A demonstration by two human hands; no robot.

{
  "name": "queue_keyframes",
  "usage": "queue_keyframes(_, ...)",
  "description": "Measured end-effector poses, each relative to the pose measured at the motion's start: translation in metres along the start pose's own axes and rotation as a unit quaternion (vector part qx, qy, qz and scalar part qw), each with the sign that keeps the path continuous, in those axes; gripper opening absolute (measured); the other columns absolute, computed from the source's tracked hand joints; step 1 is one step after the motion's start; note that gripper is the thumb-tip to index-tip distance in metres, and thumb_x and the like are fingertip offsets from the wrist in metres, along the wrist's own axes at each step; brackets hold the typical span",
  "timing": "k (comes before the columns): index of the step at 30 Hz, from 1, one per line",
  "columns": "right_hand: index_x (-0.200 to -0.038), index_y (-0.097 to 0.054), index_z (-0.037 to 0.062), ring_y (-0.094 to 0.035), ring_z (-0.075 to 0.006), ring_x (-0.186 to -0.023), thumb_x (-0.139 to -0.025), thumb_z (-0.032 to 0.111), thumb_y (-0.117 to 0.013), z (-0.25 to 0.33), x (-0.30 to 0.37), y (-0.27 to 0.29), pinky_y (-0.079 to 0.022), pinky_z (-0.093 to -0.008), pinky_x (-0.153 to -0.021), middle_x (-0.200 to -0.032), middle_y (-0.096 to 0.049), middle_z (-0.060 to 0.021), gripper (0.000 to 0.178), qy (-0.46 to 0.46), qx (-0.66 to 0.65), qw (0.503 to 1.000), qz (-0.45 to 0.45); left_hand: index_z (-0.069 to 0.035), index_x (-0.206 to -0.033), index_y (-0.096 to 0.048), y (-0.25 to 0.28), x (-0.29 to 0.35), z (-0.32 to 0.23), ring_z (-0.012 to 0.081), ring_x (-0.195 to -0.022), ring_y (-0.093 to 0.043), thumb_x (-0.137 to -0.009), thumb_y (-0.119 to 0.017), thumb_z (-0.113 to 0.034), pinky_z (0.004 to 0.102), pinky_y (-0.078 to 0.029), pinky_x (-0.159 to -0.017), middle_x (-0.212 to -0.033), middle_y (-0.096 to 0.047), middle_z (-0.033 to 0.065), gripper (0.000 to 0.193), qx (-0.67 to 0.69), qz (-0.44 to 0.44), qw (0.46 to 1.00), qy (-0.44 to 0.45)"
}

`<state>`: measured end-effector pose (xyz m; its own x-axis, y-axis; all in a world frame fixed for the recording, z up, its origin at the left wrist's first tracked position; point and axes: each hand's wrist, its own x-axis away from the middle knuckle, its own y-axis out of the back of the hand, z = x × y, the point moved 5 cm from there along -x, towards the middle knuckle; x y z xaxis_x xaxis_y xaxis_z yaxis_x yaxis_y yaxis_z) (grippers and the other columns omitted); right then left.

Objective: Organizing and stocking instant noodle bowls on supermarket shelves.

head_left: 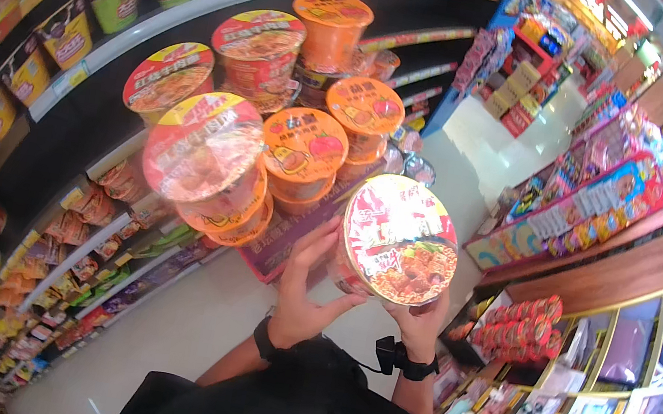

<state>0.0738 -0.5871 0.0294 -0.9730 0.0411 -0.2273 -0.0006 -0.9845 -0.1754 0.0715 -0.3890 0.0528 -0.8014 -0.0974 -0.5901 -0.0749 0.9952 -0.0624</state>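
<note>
Between my two hands is an instant noodle bowl [401, 240] with a round, shiny red and white lid tilted up toward me. My left hand [308, 290] wraps its left side, fingers along the wall and thumb near the lower rim. Under its lower right side my right hand [420, 325] grips it, with part of the fingers hidden behind the bowl. Just left of it are stacked orange-lidded noodle bowls [305, 144]. A larger red-lidded noodle bowl [204, 145] tops a stack nearer to me.
More red noodle bowls [258, 48] stand behind, by a curved shelf edge [181, 5]. A purple carton [291, 240] supports the stacks. Packet noodles [68, 226] fill the lower left shelves. A snack display [583, 204] and a rack of red packages [521, 324] line the right.
</note>
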Motion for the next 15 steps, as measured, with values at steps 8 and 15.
queue_keyframes(8,-0.137,-0.044,0.0004,-0.058,-0.021,-0.12,-0.069,0.008,-0.089,0.01,-0.078,-0.026,-0.049,-0.0368,-0.101,-0.13,-0.058,-0.0105,0.083,0.088,0.02,0.995,0.036,0.001,-0.147,-0.04,0.014,-0.039,0.0,0.0347,-0.139,-0.039,-0.079,-0.082,-0.017,0.0422,-0.037,-0.11,-0.15,-0.036,0.0225,0.082,-0.164,-0.056,0.985,-0.015)
queue_keyframes(15,-0.137,-0.043,-0.0002,-0.058,-0.0199,-0.116,-0.071,0.006,-0.087,0.0,-0.15,-0.057,-0.048,-0.0341,-0.098,-0.127,-0.058,-0.0098,0.08,0.092,-0.011,0.99,0.103,0.006,-0.151,-0.027,0.016,-0.081,-0.002,0.0366,-0.142,-0.035,-0.081,-0.078,-0.02,0.0452,-0.029,-0.115,-0.154,-0.031,0.0258,0.09,-0.217,-0.077,0.972,-0.045)
